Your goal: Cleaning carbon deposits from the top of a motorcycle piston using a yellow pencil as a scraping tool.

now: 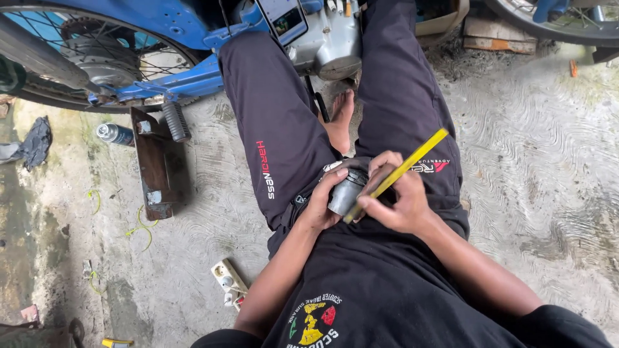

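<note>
Just below the middle of the frame, in the lap of a seated person in dark trousers, the left hand wraps closed around a small grey metal cylinder. The right hand grips a yellow-handled tool, its lower end touching the cylinder and its handle slanting toward the upper right. At the upper left stands a blue motorcycle. A spray can lies on the concrete floor at left, and a white power strip lies lower down.
</note>
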